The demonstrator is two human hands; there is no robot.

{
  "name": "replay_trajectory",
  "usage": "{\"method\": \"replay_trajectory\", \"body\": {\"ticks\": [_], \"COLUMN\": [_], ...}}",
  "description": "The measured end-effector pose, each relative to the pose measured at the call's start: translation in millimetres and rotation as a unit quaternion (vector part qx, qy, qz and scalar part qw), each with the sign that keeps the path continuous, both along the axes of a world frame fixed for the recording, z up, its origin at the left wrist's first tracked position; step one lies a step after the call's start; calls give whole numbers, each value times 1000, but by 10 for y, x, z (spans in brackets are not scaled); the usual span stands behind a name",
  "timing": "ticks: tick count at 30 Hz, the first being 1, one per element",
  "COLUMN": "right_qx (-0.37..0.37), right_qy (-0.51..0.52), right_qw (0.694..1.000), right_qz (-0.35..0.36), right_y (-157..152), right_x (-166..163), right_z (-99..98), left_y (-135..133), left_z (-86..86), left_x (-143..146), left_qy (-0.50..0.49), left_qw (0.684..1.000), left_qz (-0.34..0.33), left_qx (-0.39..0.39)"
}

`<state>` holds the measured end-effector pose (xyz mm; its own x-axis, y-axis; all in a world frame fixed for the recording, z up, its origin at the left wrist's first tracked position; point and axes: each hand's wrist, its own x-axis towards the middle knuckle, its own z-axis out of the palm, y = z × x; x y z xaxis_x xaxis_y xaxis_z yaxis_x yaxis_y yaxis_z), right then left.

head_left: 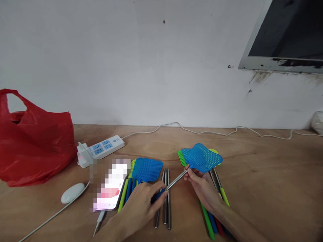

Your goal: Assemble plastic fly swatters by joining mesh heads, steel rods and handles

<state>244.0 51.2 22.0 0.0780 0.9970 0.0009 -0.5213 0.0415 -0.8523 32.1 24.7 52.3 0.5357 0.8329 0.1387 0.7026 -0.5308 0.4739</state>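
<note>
A blue fly swatter [207, 159] with a metal rod is held between my two hands, above the table. My left hand [148, 198] is closed around its blue handle. My right hand [198, 181] pinches the rod's upper end, where it meets the blue mesh head. Under the held rod lie several loose metal rods [165, 201], side by side. Left of them are blue and yellow-green mesh heads [147, 169] with coloured handles, partly hidden by my left hand. Beneath my right hand and forearm lie more swatters with green, blue, red and yellow handles [224, 196].
A phone [111, 188] with a blurred screen lies left of my left hand, beside a white mouse [73, 193]. Behind it is a white power strip [107, 147] with a cable along the wall. A red plastic bag [37, 144] stands far left on the wooden table [264, 188].
</note>
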Motion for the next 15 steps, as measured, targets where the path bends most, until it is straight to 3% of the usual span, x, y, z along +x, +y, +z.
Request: {"method": "replay_trajectory", "body": {"ticks": [8, 15], "right_qx": [16, 15], "right_qy": [3, -7], "right_qw": [998, 998], "right_qz": [-69, -62], "right_y": [186, 232], "right_x": [230, 323], "right_z": [3, -23], "left_y": [-55, -47], "left_z": [48, 12], "left_x": [-106, -167], "left_qy": [12, -14], "left_qw": [999, 999], "left_qz": [9, 11], "left_qx": [-37, -44]}}
